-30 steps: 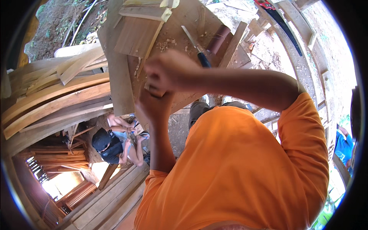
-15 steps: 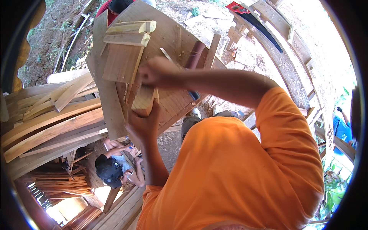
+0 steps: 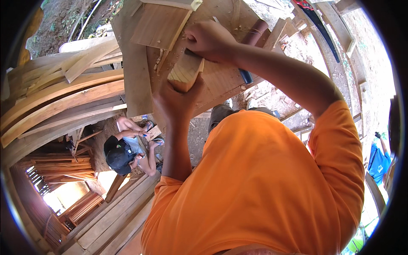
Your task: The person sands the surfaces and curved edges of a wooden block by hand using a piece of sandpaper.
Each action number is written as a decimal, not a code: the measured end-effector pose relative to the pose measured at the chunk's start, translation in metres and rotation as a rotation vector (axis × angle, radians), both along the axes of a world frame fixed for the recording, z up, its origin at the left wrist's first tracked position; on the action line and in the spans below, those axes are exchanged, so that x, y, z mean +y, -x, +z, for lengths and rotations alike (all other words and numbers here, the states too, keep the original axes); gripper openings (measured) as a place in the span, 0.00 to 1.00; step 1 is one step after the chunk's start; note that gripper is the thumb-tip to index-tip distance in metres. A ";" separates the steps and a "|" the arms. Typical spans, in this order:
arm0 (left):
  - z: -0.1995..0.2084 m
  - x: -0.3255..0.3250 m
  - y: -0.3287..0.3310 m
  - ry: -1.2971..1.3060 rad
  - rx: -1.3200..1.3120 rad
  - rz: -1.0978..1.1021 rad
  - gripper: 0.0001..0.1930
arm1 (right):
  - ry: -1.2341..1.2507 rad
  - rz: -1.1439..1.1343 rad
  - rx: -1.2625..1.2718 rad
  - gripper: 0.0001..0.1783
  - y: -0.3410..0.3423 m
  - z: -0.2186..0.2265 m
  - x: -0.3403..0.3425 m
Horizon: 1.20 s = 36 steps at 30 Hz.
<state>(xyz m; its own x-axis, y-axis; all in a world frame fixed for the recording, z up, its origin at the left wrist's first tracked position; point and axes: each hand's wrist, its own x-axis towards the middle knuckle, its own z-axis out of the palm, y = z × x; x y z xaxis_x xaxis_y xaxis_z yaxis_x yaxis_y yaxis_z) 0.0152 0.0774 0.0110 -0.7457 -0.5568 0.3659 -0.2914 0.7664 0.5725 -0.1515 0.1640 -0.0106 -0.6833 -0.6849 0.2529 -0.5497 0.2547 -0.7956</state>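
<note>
My left hand (image 3: 179,95) grips the near end of a pale wooden block (image 3: 185,73), thumb and fingers on its sides. My right hand (image 3: 210,41) is closed in a fist on the block's far part. Under its fingers shows the edge of a thin dark piece that looks like sandpaper (image 3: 194,53), pressed on the wood; most of it is hidden. Both hands are over a wooden worktable (image 3: 221,87). Beyond my right hand lies a reddish-brown roll (image 3: 256,32), and a tool's dark handle (image 3: 245,76) sticks out beside my forearm.
Wooden pieces (image 3: 161,23) are stacked on the table's left part. Long curved boards (image 3: 63,91) lie at the left. A person in a black cap (image 3: 119,155) sits low on the left. A red-handled handsaw (image 3: 316,25) rests on timber at the right. Another person in blue (image 3: 378,163) is far right.
The view has shifted, so the table appears higher and further right. My right hand is still on the block, and the dark piece's edge now shows under it. My left hand keeps its grip.
</note>
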 end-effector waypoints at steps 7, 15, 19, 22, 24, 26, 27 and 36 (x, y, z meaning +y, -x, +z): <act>-0.003 -0.012 -0.001 0.006 -0.048 -0.080 0.24 | 0.061 0.004 0.036 0.14 -0.030 0.012 -0.014; -0.007 -0.032 -0.008 -0.050 -0.066 -0.240 0.22 | -0.021 -0.055 0.180 0.13 -0.053 0.032 -0.011; 0.001 -0.035 0.003 -0.013 0.021 -0.274 0.22 | -0.054 -0.155 0.105 0.13 -0.031 0.023 -0.013; 0.010 -0.034 0.007 0.010 -0.038 -0.300 0.23 | -0.115 -0.254 0.028 0.12 -0.010 0.007 -0.011; 0.004 -0.043 0.005 0.000 -0.048 -0.315 0.23 | -0.075 -0.237 0.006 0.12 -0.039 0.020 -0.011; 0.001 -0.051 0.004 0.042 -0.074 -0.386 0.23 | -0.038 -0.213 0.039 0.12 -0.065 0.035 -0.010; 0.000 -0.054 0.002 0.063 -0.091 -0.423 0.23 | -0.060 -0.207 -0.009 0.13 -0.068 0.039 -0.008; 0.004 -0.058 0.006 -0.069 -0.065 -0.472 0.23 | -0.006 -0.384 0.047 0.15 -0.043 0.006 -0.004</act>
<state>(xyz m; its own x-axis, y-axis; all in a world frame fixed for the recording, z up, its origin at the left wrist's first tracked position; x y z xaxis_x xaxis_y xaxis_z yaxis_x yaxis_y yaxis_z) 0.0091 0.0191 0.0151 -0.9432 -0.1729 0.2838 0.0425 0.7843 0.6190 -0.1090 0.1603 -0.0047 -0.8781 -0.3830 0.2868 -0.4493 0.4538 -0.7695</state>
